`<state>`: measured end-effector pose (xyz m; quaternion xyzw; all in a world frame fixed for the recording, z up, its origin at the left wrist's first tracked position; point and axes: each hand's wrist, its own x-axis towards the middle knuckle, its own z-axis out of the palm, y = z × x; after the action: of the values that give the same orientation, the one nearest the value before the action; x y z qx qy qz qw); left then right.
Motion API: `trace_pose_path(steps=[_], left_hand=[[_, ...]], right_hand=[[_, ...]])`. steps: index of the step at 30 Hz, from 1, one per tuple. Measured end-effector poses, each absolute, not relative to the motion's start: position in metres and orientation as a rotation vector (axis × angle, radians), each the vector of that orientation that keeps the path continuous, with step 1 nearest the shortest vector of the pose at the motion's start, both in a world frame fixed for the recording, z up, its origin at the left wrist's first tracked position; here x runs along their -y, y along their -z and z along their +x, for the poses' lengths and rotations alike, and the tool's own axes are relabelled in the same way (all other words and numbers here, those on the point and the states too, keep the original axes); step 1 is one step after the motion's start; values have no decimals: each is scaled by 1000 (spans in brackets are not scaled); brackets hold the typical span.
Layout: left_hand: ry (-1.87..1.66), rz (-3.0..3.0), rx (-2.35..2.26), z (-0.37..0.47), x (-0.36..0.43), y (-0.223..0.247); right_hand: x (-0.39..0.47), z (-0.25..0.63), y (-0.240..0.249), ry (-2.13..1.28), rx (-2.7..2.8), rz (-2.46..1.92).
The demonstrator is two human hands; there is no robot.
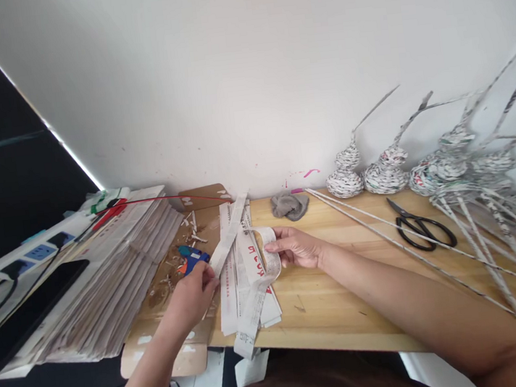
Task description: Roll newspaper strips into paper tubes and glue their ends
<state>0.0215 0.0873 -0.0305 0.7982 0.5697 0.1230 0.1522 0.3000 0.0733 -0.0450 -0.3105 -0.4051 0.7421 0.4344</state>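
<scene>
My right hand (pixel 298 247) pinches a long strip of printed paper (pixel 272 259), which curls in a loop by the fingertips and hangs down to the table's front edge. My left hand (pixel 200 287) has its fingers closed on the lower end of another paper strip (pixel 229 239), which slants up and to the right. Between and below the hands lies a pile of newspaper strips (pixel 228 290), some with red print. A blue glue gun (pixel 194 258) rests just beyond my left hand.
Stacked paper (pixel 110 285) with a power strip (pixel 36 253) and a phone (pixel 34 315) stands at left. Behind sits a grey cloth (pixel 290 205). Black scissors (pixel 423 230), long paper rods (pixel 384 236) and several woven paper gourd shapes (pixel 344 182) are at right.
</scene>
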Motion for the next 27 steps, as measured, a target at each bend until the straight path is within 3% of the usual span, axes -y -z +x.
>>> trace_pose_path(steps=[8,17,23,27], left_hand=[[-640,2139,-1601,23,-84,21],[-614,1414,-1023,95,-88,12],[-746,1015,-846,127,-138,10],[-819,909,-781,149,-152,3]], right_hand=[[-72,301,40,-1891,1038,-746],[-60,283,37,-1600,1565,-889],[-48,289,13,-752,1961,-1397],[-17,306,-34,-267,2014,-1294]])
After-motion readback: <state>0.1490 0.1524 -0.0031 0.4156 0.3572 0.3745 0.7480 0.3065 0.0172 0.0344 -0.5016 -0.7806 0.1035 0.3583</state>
